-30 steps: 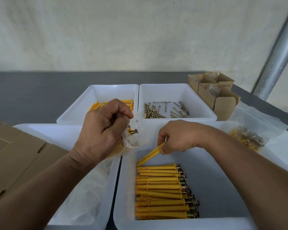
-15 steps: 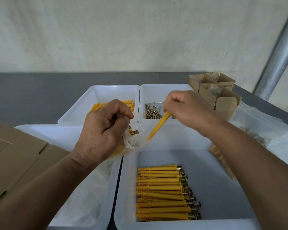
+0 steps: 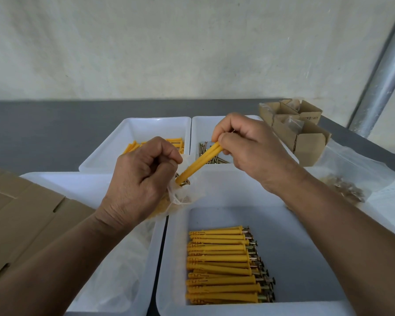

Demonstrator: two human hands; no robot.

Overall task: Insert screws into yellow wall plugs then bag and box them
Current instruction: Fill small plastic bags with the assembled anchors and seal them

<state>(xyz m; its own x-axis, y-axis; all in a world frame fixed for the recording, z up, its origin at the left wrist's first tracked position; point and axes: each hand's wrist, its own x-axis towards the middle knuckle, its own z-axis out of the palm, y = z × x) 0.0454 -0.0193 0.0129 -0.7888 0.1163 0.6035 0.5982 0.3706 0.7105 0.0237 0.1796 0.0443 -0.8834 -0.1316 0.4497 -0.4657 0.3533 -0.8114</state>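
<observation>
Lettering on the cardboard boxes (image 3: 306,142) at two o'clock, can you read it?
— No. Dark print, too small to make out.
— And your hands?
— Your left hand (image 3: 141,179) curls tight round the clear bag (image 3: 183,195) at centre, hiding most of its fill. Your right hand (image 3: 249,147) pinches yellow wall plugs (image 3: 198,161) at twelve o'clock, tips at the bag's mouth. Screwed plugs (image 3: 224,265) lie in the bin (image 3: 169,247) at five o'clock.

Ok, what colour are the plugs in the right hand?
Yellow; the plugs in the right hand show best in the head view.
</observation>
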